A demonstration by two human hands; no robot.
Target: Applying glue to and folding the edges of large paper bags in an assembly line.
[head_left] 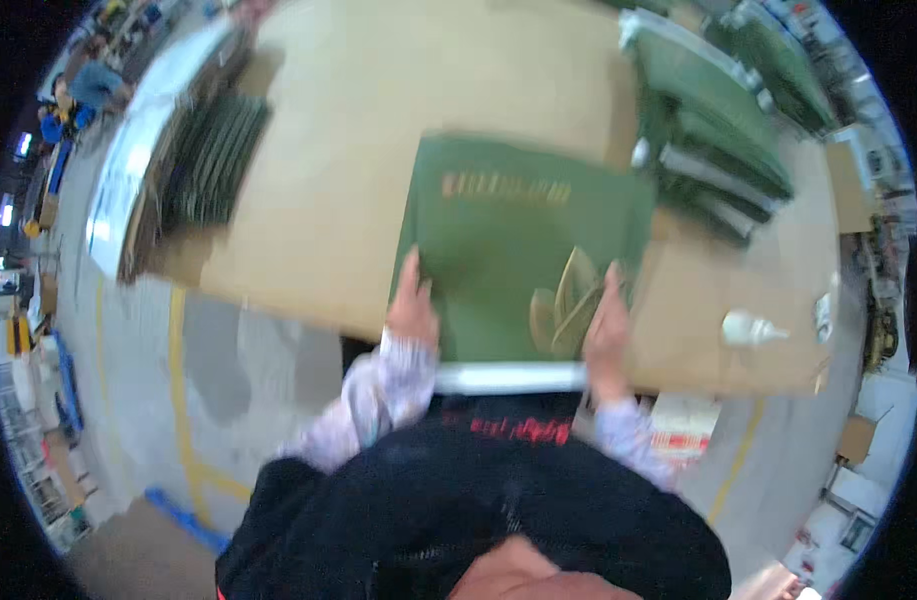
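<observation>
A flat green piece that looks like a paper gift bag (488, 260) lies before me, blurred by motion. It carries gold print near its far edge, a gold leaf motif at its right, and a white strip along the edge nearest me. My left hand (413, 312) grips its left side, thumb on top. On the right side, over the leaf motif's edge, my right hand (606, 335) holds it the same way. The fingers underneath are hidden. Whether the bag rests on the table or is slightly raised, I cannot tell.
The brown-topped table (348, 180) spreads beyond. Green pieces with white parts stand in a stack (708, 130) at the far right. At the left sits a row of green folded pieces (223, 155) beside cardboard (148, 190). A white squeeze bottle (746, 328) lies near the right corner.
</observation>
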